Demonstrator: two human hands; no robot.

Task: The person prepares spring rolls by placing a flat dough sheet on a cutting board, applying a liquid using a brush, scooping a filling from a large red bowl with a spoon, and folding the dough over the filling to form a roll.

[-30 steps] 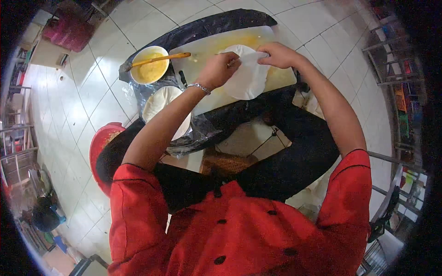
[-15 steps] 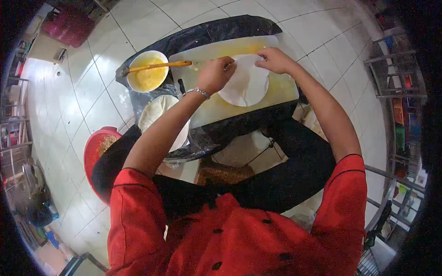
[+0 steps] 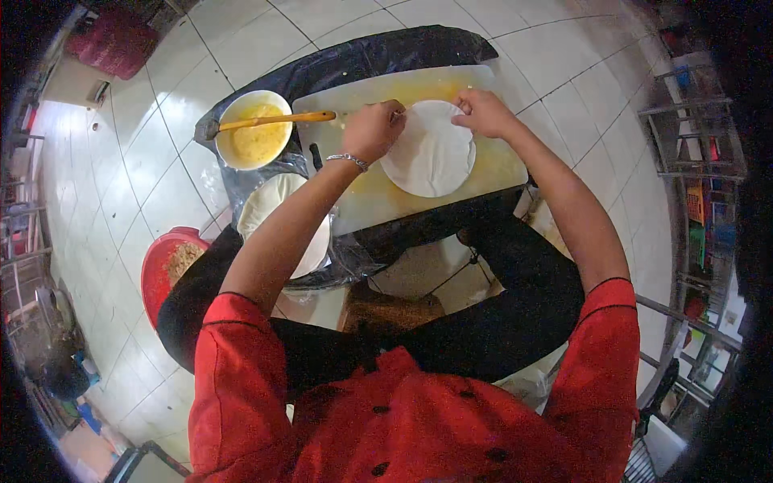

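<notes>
A round white wrapper sheet point(image 3: 432, 157) lies against a pale cutting board point(image 3: 370, 211) streaked with yellow. My left hand point(image 3: 374, 130) is closed at the sheet's upper left edge, thumb and fingers pinched together. At the upper right edge, my right hand point(image 3: 485, 114) pinches the sheet between thumb and fingers. To the left stands a white bowl point(image 3: 226, 156) of yellow liquid that looks like beaten egg. Across its rim rests a brush point(image 3: 282, 119) with a wooden handle. More round white wrappers point(image 3: 264, 201) lie partly hidden beneath my left forearm.
Black plastic point(image 3: 378, 48) covers the low stand under the board. A dark handle point(image 3: 316, 156) pokes out beside the board. By my left knee sits a red basin point(image 3: 153, 278) holding a crumbly filling. Metal racks point(image 3: 696, 121) stand at the right over a tiled floor.
The sheet has come down flatter and slightly nearer to me, still pinched by both hands. The whole view has shifted a little.
</notes>
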